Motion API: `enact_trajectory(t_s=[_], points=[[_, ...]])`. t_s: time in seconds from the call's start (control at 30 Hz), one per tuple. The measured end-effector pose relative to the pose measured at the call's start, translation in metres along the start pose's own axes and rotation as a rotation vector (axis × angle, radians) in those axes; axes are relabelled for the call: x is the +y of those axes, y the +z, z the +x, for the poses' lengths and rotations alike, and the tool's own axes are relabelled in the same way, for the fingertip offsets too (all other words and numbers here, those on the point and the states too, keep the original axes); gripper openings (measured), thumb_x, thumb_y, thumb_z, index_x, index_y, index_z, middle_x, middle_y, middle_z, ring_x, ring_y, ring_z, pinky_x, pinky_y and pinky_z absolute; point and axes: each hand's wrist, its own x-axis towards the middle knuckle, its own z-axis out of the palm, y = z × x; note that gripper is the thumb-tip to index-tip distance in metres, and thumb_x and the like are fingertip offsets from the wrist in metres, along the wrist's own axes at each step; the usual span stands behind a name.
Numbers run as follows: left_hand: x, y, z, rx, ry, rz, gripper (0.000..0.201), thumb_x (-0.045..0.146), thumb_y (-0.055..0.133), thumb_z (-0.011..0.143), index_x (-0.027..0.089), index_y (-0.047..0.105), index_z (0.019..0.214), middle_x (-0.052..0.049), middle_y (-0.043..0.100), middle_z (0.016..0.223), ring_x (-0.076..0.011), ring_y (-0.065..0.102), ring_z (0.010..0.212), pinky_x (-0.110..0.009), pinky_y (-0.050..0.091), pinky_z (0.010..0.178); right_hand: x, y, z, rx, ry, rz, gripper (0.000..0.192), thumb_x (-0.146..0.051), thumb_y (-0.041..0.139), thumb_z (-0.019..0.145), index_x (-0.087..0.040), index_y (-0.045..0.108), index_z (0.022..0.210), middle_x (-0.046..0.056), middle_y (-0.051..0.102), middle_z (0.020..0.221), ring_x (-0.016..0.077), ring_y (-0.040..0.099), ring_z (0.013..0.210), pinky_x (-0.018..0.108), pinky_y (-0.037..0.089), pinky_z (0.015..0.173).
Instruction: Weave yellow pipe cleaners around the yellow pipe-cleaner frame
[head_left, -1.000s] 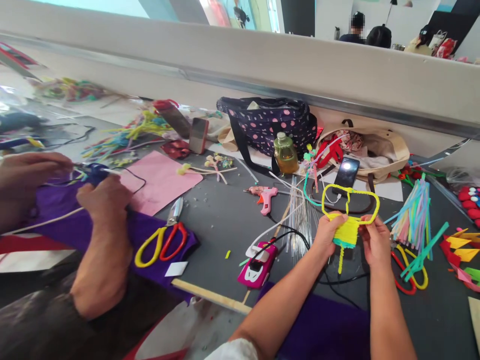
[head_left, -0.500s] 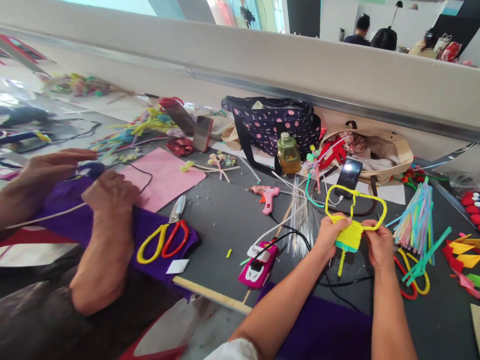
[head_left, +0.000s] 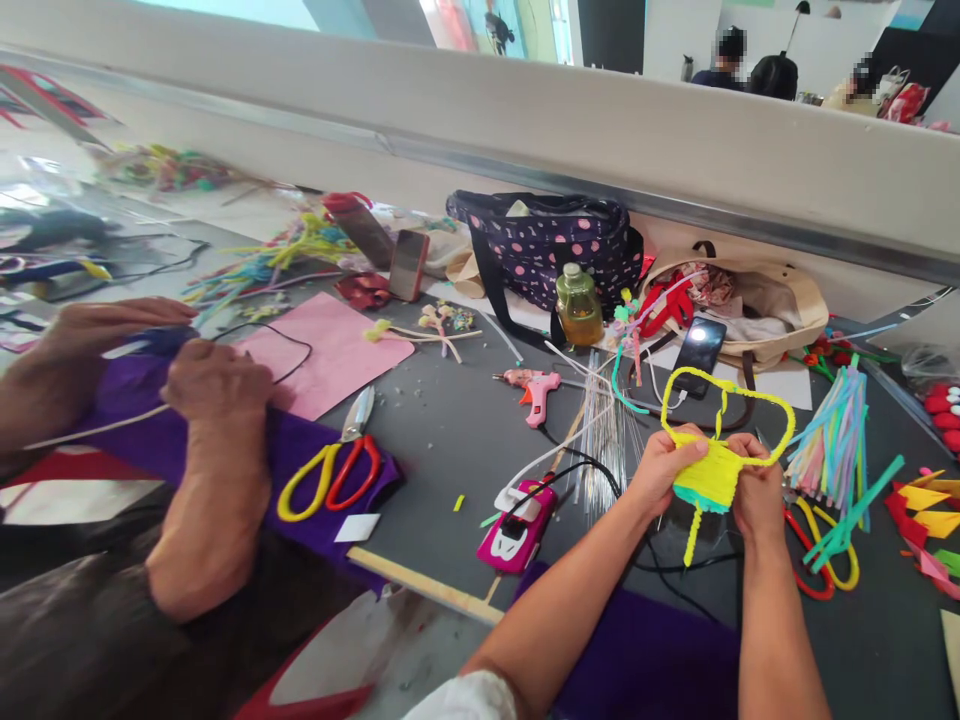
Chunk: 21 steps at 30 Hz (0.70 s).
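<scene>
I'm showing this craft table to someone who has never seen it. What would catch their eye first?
Probably the bright yellow pipe-cleaner piece right of centre, gripped between the left hand and right hand above the dark table. Next, the yellow and red scissors lying on purple cloth at left, beside another person's hands, and the polka-dot bag against the back wall.

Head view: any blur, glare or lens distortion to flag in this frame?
Head view: wall rail bows from wide-angle distortion; far-left clutter is smeared; phone screen shows mild glare; both hands, left hand and right hand, and the yellow pipe-cleaner piece are sharp, evenly lit.
</scene>
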Motion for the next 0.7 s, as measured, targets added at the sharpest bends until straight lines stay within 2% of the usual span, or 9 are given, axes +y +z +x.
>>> enact_trajectory(t_s=[0.1, 0.3, 0.4, 0.5, 0.6, 0.7], points=[[0.0014, 0.0007, 0.0004, -0.01, 0.04, 0.077, 0.025, 0.032, 0.082, 0.061, 0.013, 0.067, 0.068, -0.001, 0.059, 0.068, -0.0112, 0.054, 0.059, -0.023, 0.04, 0.056, -0.0027, 0.0025, -0.0011, 0.019, 0.029, 0.023, 0.026, -0.042, 0.069, 0.072, -0.018, 0.056, 0.072, -0.005, 0.054, 0.059, 0.0101, 0.044, 0.049, 0.022, 0.033, 0.048], [0.0024, 0.0026, 0.0031, 0.086, 0.052, 0.11, 0.025, 0.031, 0.083, 0.057, 0.013, 0.065, 0.061, 0.0, 0.056, 0.062, -0.0105, 0.052, 0.055, -0.022, 0.039, 0.053, -0.0068, 0.0065, -0.0017, 0.065, 0.06, 0.119, 0.028, -0.043, 0.073, 0.07, -0.018, 0.061, 0.075, -0.004, 0.06, 0.061, 0.0109, 0.049, 0.051, 0.023, 0.036, 0.051], [0.0031, 0.0037, 0.0028, 0.109, 0.042, 0.105, 0.026, 0.03, 0.083, 0.056, 0.013, 0.064, 0.06, 0.0, 0.056, 0.06, -0.0107, 0.052, 0.054, -0.022, 0.04, 0.053, -0.0076, 0.0073, -0.0028, 0.031, 0.097, 0.18, 0.028, -0.043, 0.073, 0.07, -0.018, 0.064, 0.078, -0.001, 0.063, 0.065, 0.0122, 0.053, 0.054, 0.023, 0.038, 0.052], [0.0036, 0.0059, 0.0009, 0.118, 0.04, 0.109, 0.028, 0.031, 0.084, 0.055, 0.013, 0.063, 0.06, 0.001, 0.057, 0.059, -0.0098, 0.052, 0.053, -0.021, 0.039, 0.053, -0.0077, 0.0079, -0.0044, -0.021, 0.143, 0.197, 0.025, -0.038, 0.075, 0.067, -0.019, 0.061, 0.072, -0.004, 0.058, 0.06, 0.011, 0.05, 0.053, 0.022, 0.036, 0.051], [0.0017, 0.0075, 0.0003, 0.147, -0.004, 0.066, 0.033, 0.037, 0.084, 0.056, 0.013, 0.064, 0.064, -0.001, 0.061, 0.06, -0.011, 0.055, 0.053, -0.022, 0.042, 0.055, -0.0073, 0.0085, -0.0051, -0.011, 0.164, 0.215, 0.025, -0.034, 0.078, 0.064, -0.02, 0.058, 0.069, -0.006, 0.055, 0.057, 0.0094, 0.047, 0.05, 0.021, 0.033, 0.048], [-0.004, 0.0064, 0.0029, 0.192, -0.036, -0.003, 0.039, 0.046, 0.081, 0.061, 0.011, 0.067, 0.07, -0.004, 0.066, 0.062, -0.0141, 0.06, 0.054, -0.026, 0.046, 0.058, -0.0075, 0.01, -0.005, 0.038, 0.177, 0.24, 0.024, -0.034, 0.078, 0.064, -0.02, 0.061, 0.073, -0.005, 0.059, 0.06, 0.0097, 0.048, 0.05, 0.022, 0.035, 0.048]])
